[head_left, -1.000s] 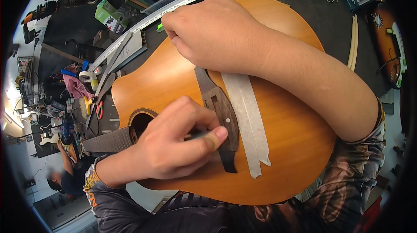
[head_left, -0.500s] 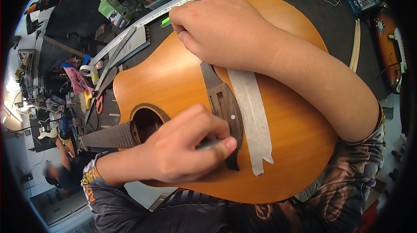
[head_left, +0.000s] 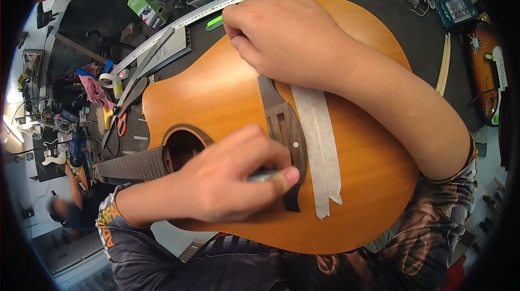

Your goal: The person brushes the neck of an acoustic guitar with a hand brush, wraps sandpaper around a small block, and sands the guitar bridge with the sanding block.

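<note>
An acoustic guitar (head_left: 368, 193) lay face up at a dark counter (head_left: 420, 55) beneath a person's two hands. The left hand (head_left: 233, 174), its grip pinched between thumb and fingers on a greyish object (head_left: 264, 175) too covered to identify, hid part of the wooden bridge (head_left: 291, 123); contact there was unclear. The right hand (head_left: 281, 36) curled near the bridge's far end, fingertips out of sight, any hold impossible to tell. Its wrist covered one end of the pale tape (head_left: 317, 139) beside the bridge.
</note>
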The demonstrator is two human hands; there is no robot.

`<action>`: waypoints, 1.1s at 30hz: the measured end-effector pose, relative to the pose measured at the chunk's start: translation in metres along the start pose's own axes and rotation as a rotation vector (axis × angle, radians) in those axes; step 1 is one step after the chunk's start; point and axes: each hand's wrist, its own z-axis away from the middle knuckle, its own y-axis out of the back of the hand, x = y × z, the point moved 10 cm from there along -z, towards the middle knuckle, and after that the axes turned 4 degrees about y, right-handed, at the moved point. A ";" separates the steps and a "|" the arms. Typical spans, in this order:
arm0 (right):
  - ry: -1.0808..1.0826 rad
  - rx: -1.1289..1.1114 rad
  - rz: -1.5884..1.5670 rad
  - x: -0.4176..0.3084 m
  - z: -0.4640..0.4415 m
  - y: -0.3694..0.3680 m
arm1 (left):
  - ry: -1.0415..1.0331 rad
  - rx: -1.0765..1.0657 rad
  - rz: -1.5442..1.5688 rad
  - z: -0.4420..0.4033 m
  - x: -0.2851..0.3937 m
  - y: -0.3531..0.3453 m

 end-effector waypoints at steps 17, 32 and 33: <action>0.001 0.010 -0.010 0.001 -0.001 -0.001 | 0.029 0.037 -0.062 -0.005 -0.011 0.011; 0.005 0.004 -0.008 -0.001 -0.001 -0.001 | 0.062 0.089 -0.062 -0.009 -0.015 0.016; 0.014 0.028 -0.005 0.000 0.000 0.001 | 0.033 0.052 -0.016 -0.005 -0.007 0.008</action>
